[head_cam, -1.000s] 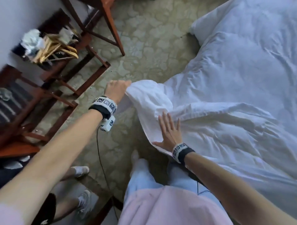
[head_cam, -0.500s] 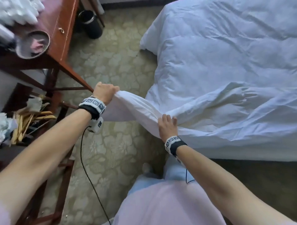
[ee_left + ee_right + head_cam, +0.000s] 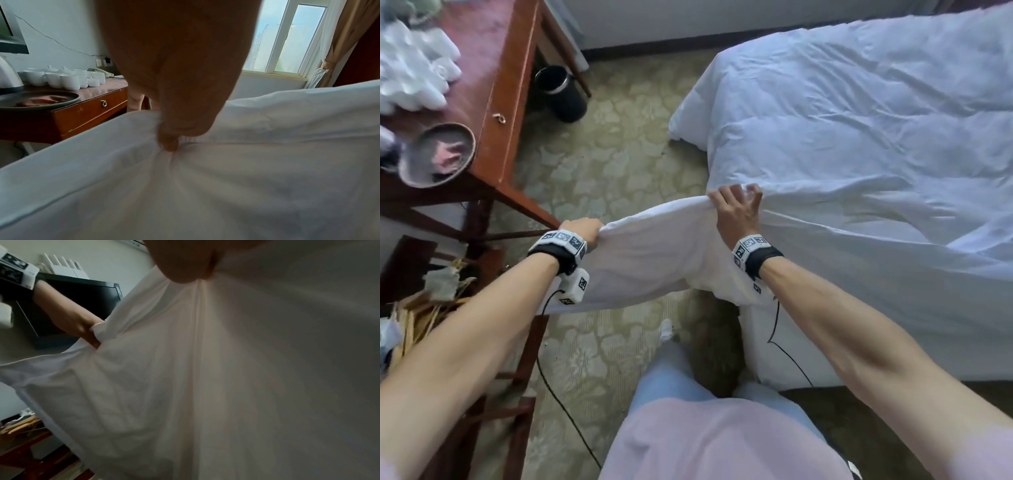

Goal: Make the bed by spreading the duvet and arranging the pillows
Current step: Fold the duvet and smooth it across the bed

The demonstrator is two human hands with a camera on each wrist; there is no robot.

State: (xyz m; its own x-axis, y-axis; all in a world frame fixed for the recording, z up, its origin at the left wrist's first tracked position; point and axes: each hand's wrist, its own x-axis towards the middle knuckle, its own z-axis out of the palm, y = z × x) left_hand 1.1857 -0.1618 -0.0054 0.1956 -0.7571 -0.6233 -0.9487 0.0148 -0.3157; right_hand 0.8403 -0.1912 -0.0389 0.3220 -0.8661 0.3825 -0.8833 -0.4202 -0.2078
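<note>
In the head view the white duvet (image 3: pixel 859 154) covers the bed across the right and upper right of the frame, with one corner pulled out toward the centre left, lifted off the mattress and stretched between both hands. The left hand (image 3: pixel 582 231), at centre left, is fisted around the tip of that corner. The right hand (image 3: pixel 736 212), just right of centre, has its fingers curled over a raised fold of the same duvet. A wooden desk (image 3: pixel 493 102) fills the upper left, carrying a round tray (image 3: pixel 436 156) and white cups (image 3: pixel 414 75); a black bin (image 3: pixel 560 92) stands on the patterned carpet beside it

In the left wrist view the left hand (image 3: pixel 174 81) fills the upper centre, its fingers bunching the duvet (image 3: pixel 205 186), and creases radiate from the grip. The desk (image 3: pixel 88 107) sits at left, a window (image 3: pixel 287 37) at upper right

In the right wrist view the right hand (image 3: pixel 185 261) at the top edge pinches a taut ridge of duvet (image 3: pixel 226 369). The left hand (image 3: pixel 80 326) grips cloth at left, in front of a dark screen (image 3: pixel 78 298)
</note>
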